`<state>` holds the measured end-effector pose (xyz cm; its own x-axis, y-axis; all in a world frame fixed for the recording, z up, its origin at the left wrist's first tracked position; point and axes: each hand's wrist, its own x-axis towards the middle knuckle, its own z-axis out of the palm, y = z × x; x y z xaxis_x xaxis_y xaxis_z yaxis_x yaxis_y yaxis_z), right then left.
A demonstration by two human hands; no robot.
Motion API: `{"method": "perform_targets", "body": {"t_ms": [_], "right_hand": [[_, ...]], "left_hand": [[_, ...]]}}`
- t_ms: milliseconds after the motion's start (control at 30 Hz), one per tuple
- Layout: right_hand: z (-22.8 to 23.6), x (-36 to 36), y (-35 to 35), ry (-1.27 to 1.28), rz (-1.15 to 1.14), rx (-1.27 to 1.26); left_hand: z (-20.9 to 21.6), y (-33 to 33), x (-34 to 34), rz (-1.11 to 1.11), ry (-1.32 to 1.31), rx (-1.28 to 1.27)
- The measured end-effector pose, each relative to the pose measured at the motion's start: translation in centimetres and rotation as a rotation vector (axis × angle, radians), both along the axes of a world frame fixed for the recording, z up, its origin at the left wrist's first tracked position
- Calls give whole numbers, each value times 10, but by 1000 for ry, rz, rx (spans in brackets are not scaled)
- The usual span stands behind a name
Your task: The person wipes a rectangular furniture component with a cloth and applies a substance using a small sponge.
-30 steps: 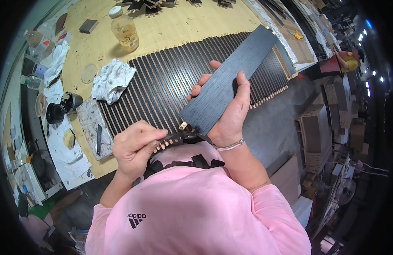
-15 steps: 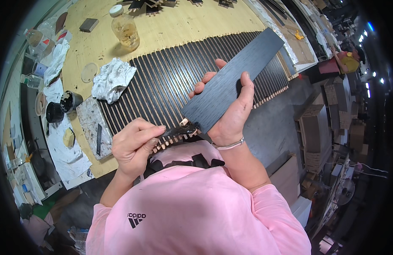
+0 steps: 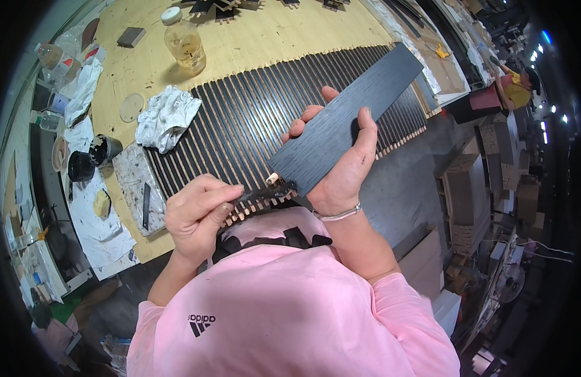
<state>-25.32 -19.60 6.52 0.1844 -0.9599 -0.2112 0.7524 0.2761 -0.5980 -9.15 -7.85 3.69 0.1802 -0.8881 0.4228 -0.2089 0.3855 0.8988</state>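
Note:
My right hand (image 3: 342, 179) grips a dark grey-black wooden board (image 3: 348, 119), thumb on one long edge and fingers round the other. The board slants up to the right over the table, with a pale wooden peg (image 3: 273, 178) at its near end. In my left hand (image 3: 199, 213), pinched between thumb and fingers, is a slim black-smeared brush (image 3: 260, 194). Its dark tip touches the board's near end; the bristles are hard to make out. Beneath lie rows of similar black boards (image 3: 240, 116) on edge, their pale pegged ends showing.
Left of the rows are a crumpled white rag (image 3: 168, 118), a stained plate (image 3: 136, 188) and black paint cups (image 3: 104, 151). A jar of cloudy liquid (image 3: 185, 47) stands farther back on the table (image 3: 240, 38). Stacked cartons (image 3: 469, 195) and another person (image 3: 513, 91) are at right.
The board has shifted very slightly to the right with my right hand. The brush tip has moved a little along the board's near end. The far person's arm has moved.

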Motion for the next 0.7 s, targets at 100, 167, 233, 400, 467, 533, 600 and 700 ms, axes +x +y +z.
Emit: {"method": "perform_targets", "body": {"t_ms": [100, 167, 233, 400, 467, 533, 600, 700], "right_hand": [[1, -2, -1, -1, -8, 2], [0, -2, 0, -2, -6, 5], [0, -2, 0, 19, -17, -33], [0, -3, 1, 10, -26, -49], [-1, -3, 2, 14, -32, -59], [-1, -4, 2, 27, -35, -60], [-2, -4, 2, 20, -39, -57], [-1, -4, 4, 12, -47, -63]], "left_hand": [[2, -4, -1, -24, 2, 12], [1, -3, -1, -76, 4, -22], [1, -1, -2, -74, 57, -40], [0, -1, -2, -10, 4, 8], [-1, -2, -3, -33, -18, -6], [-3, -1, -3, -72, -4, -62], [-2, 1, -5, -39, 9, -30], [-1, 1, -5, -17, 3, 1]]}}
